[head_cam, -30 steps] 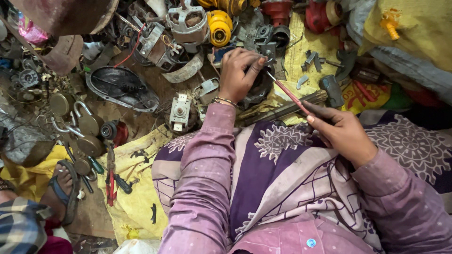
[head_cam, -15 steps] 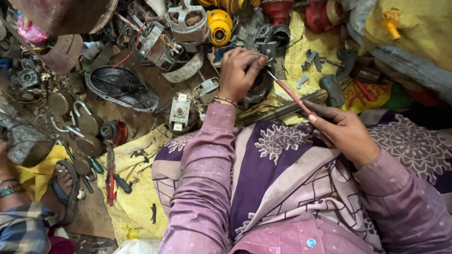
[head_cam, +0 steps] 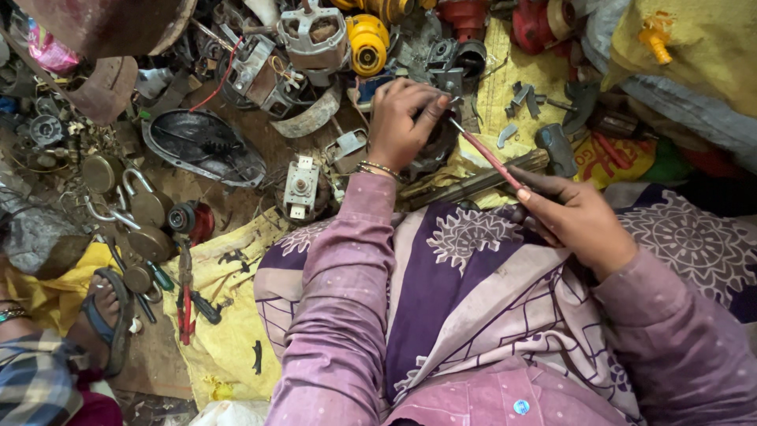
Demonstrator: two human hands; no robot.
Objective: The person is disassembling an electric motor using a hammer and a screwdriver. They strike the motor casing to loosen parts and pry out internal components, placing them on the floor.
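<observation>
Right of centre, the right hand [head_cam: 579,217] is closed around a red-handled screwdriver [head_cam: 487,156], its tip hidden under the left hand [head_cam: 400,122]. That hand curls over a dark motor part [head_cam: 432,154], mostly covered. Upper centre, a yellow motor housing [head_cam: 367,41] sits among blurred scrap.

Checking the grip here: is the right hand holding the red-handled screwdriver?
Yes, the right hand grips the red-handled screwdriver, its tip beside the left hand.
</observation>
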